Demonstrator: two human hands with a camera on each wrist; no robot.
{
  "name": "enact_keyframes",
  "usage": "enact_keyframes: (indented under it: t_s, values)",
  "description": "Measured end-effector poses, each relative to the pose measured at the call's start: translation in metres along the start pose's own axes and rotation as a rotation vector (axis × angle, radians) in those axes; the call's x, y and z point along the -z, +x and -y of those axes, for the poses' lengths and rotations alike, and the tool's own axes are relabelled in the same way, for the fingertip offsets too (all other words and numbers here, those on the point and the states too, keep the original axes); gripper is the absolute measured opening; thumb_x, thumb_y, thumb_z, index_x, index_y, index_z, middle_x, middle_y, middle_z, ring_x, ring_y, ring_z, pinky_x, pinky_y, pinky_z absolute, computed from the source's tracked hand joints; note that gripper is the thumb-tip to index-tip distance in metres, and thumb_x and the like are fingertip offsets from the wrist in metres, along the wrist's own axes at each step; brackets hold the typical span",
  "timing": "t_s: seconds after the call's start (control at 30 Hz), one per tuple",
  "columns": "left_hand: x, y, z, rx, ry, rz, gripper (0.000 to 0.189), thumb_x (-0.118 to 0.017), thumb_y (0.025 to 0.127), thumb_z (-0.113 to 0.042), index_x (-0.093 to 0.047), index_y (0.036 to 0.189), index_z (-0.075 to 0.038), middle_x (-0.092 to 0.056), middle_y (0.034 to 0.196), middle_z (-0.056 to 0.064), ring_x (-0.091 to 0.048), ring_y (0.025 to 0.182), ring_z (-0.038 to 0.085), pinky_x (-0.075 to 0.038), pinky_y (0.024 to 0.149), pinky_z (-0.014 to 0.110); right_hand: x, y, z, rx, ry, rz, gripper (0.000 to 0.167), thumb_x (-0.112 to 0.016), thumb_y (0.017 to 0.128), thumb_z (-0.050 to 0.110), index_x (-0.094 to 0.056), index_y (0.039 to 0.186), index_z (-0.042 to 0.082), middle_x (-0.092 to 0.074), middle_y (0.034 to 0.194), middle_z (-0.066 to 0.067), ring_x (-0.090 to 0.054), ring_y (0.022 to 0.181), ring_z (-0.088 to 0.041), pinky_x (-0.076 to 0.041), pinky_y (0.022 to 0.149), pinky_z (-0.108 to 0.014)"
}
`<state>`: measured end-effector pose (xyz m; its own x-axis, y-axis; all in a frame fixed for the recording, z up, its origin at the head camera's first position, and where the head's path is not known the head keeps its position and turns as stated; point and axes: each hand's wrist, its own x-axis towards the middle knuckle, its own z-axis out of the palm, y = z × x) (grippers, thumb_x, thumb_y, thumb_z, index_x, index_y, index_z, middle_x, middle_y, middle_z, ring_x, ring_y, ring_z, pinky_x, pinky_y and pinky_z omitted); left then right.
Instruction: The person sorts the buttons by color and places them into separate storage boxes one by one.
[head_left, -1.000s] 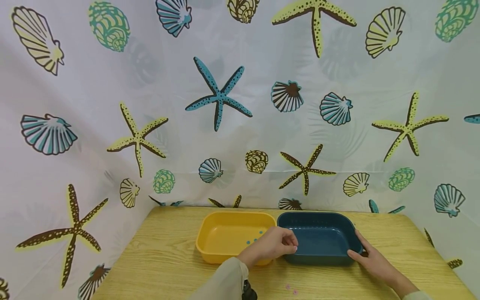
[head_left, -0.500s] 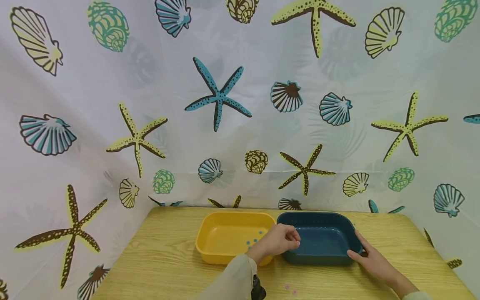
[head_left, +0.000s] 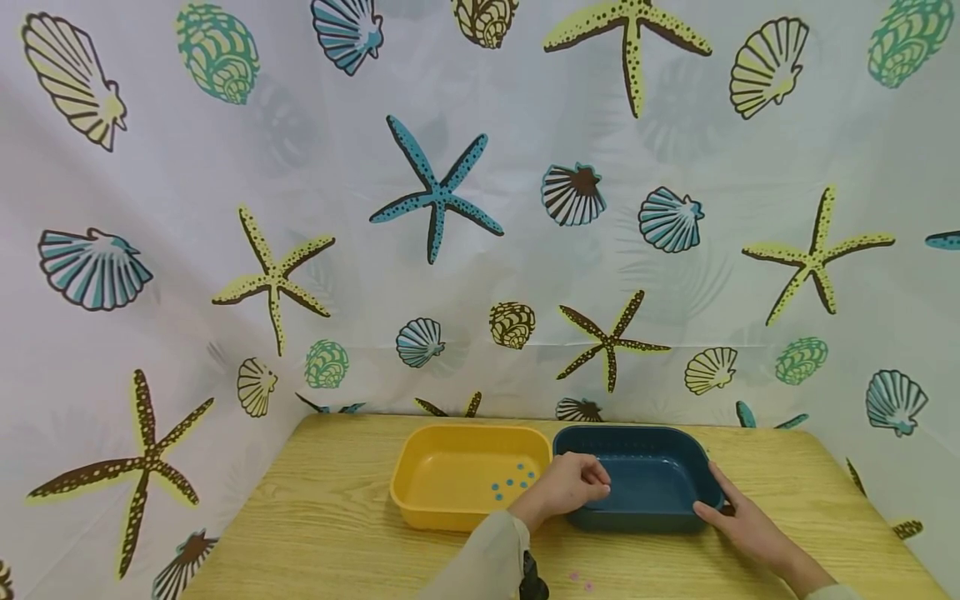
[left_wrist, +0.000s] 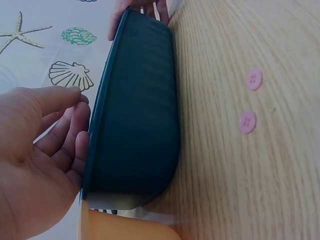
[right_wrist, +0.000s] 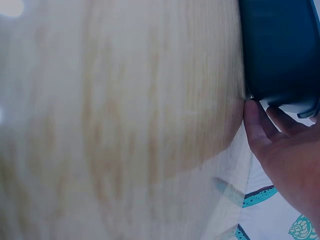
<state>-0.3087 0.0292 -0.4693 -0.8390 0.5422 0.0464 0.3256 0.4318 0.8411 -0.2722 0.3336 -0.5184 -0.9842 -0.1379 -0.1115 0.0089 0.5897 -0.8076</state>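
Observation:
In the head view my left hand (head_left: 562, 486) is over the left end of a dark blue plastic tub (head_left: 637, 522). Its thumb tip meets the index fingertip and the other fingers are curled, as the left wrist view shows; nothing is visible between the tips. At the tub's right end, my right hand (head_left: 750, 523) grips the wall, thumb at the front corner and fingers along the side. Several small blue buttons (head_left: 510, 482) lie in the yellow tub (head_left: 442, 518), just left of my left forearm. Two pink four-hole buttons (left_wrist: 254, 80) are on the table.
Both tubs stand side by side on a wood-grain table (head_left: 322, 500), their near ends against each other. A white curtain (head_left: 480, 275) printed with shells and starfish rises behind the table and along both sides.
My left hand has shifted right, farther over the blue tub, its fingertips still together. More blue buttons in the yellow tub have come into sight. My right hand has stayed put.

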Motion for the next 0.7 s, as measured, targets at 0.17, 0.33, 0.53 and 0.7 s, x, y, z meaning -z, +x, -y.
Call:
enact_keyframes:
  t_s: [0.17,0.33,0.53,0.7]
  values:
    - [-0.006,0.004,0.001,-0.021,0.040,-0.008,0.004,-0.067,0.089,-0.011,-0.069,0.087,-0.008,-0.060,0.073,-0.008,-0.054,0.062,0.007,-0.046,0.057,0.022,0.001,0.000,-0.002,-0.010,-0.001,0.001,0.086,-0.055,0.096,0.037,0.002,0.152,0.005,-0.001,0.150,-0.034,-0.026,0.131,-0.050,-0.031,0.102,-0.055]
    - [-0.008,0.007,0.003,-0.035,0.050,-0.028,0.004,-0.067,0.088,-0.010,-0.069,0.085,-0.008,-0.059,0.071,-0.008,-0.053,0.062,0.006,-0.045,0.056,0.022,0.001,0.001,-0.002,-0.010,0.000,0.002,0.087,-0.056,0.095,0.037,0.002,0.152,0.005,-0.001,0.150,-0.034,-0.026,0.131,-0.050,-0.031,0.102,-0.055]
    - [-0.010,0.011,0.003,-0.039,0.057,-0.057,0.005,-0.068,0.088,-0.010,-0.068,0.083,-0.010,-0.059,0.070,-0.007,-0.053,0.060,0.007,-0.045,0.056,0.021,0.000,0.000,-0.001,-0.007,-0.008,-0.010,0.086,-0.056,0.095,0.037,0.001,0.152,0.005,-0.002,0.150,-0.034,-0.028,0.130,-0.050,-0.032,0.101,-0.054]
    - [-0.011,0.015,0.003,-0.012,0.052,-0.068,0.004,-0.067,0.089,-0.010,-0.068,0.086,-0.008,-0.059,0.071,-0.008,-0.053,0.061,0.007,-0.045,0.056,0.022,-0.001,-0.001,0.000,0.000,0.001,-0.015,0.085,-0.056,0.096,0.036,0.001,0.152,0.006,-0.002,0.150,-0.034,-0.029,0.130,-0.050,-0.033,0.101,-0.054]
